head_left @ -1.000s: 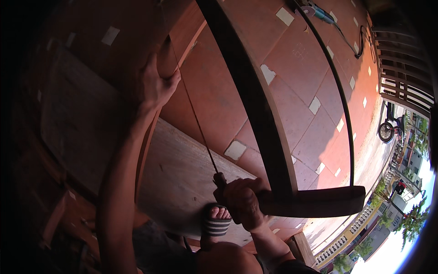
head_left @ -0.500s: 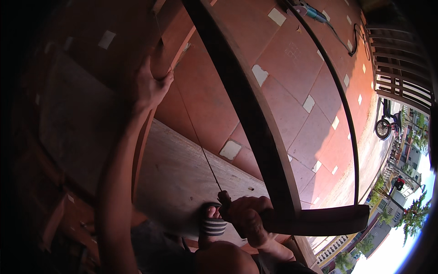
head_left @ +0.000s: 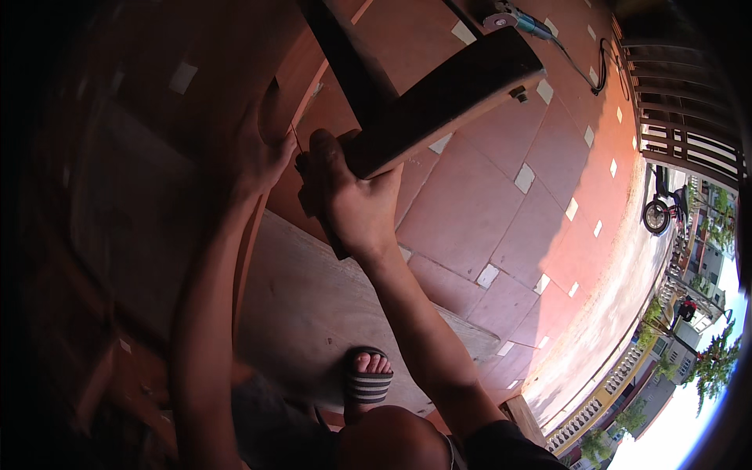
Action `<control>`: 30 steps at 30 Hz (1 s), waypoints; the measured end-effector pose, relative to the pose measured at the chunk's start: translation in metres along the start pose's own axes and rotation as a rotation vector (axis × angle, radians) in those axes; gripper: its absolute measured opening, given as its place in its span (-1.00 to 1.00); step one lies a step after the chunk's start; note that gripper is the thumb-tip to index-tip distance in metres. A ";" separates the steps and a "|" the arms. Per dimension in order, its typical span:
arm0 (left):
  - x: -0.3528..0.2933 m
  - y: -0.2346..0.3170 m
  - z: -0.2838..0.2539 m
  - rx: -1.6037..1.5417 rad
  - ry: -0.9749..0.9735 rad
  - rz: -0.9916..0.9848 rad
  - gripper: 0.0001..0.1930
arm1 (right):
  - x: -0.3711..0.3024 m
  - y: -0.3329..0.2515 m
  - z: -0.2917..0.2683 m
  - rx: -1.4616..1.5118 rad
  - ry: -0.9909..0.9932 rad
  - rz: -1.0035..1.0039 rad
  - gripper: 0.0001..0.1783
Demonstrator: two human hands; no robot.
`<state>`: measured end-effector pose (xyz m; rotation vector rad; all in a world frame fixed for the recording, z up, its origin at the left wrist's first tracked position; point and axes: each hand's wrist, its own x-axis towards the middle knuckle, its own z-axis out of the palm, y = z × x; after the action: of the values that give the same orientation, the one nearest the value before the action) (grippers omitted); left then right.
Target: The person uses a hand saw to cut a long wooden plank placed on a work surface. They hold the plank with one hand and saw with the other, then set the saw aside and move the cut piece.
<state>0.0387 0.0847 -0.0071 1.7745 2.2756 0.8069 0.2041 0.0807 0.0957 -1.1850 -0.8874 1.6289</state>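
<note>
My right hand is closed round the handle end of a wooden frame saw. The saw's dark end bar slants up to the right, and its long middle beam runs away to the upper left. Only a short bit of its thin blade shows, close to my left hand. That hand grips the edge of a reddish wooden piece, its fingers partly lost in shadow. The blade appears to meet the wood beside my left thumb; the exact contact is hidden. Both hands are close together.
A wide plank lies under the work, with my sandalled foot on it. On the tiled floor rests an angle grinder with its cord. Wooden slats and a motorcycle stand off to the right.
My right hand has pushed the frame saw forward and up-left, from near my knee to beside my left hand. The left hand keeps its grip on the wood.
</note>
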 end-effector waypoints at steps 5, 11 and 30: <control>-0.015 -0.038 0.001 -0.352 -0.071 -0.185 -0.23 | -0.134 -0.041 -0.073 -0.088 -0.190 0.141 -0.73; -0.007 -0.004 -0.005 0.020 -0.186 -0.277 -0.40 | -0.188 -0.037 -0.104 0.004 -0.235 0.086 -0.67; 0.000 0.004 -0.017 0.060 -0.306 -0.327 -0.35 | -0.224 -0.060 -0.115 -0.075 -0.130 0.058 -0.62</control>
<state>0.0355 0.0798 0.0090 1.3779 2.3080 0.3826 0.3581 -0.1063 0.1872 -1.1760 -1.0127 1.7485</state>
